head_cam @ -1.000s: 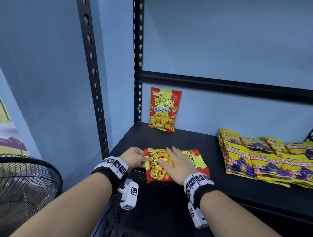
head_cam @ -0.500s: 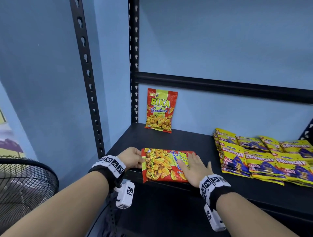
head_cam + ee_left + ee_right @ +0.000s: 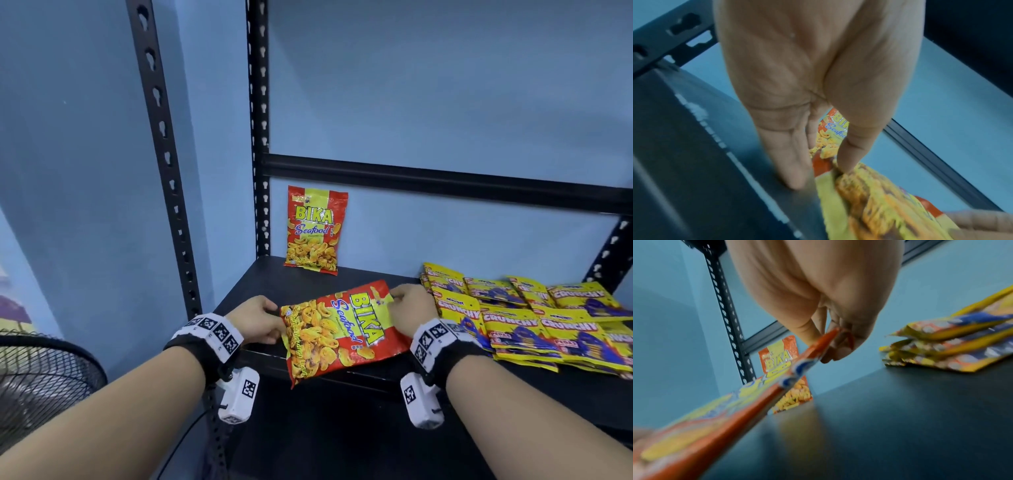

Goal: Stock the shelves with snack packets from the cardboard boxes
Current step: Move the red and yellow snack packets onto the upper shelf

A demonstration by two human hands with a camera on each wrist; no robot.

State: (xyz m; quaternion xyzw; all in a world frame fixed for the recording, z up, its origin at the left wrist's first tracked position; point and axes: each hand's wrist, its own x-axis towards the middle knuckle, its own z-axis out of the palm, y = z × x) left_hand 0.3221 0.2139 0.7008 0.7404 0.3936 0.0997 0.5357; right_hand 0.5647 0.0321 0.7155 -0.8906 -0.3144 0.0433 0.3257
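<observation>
My left hand [image 3: 257, 319] and right hand [image 3: 409, 313] pinch opposite ends of Bika packet [image 3: 342, 330], apparently raised over shelf [image 3: 370, 279] front; risk: thin seal grip slipping, packet dropping off edge.

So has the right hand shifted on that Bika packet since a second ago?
Yes. The right hand left the packet's middle and went right, toward the yellow Crunchy packets, and now pinches the top end of the Bika packet.

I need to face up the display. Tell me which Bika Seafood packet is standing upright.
The Bika Seafood packet at the back, upright against the wall by the corner post. The other Bika packet lies tilted at the shelf's front edge, held by both hands.
</observation>
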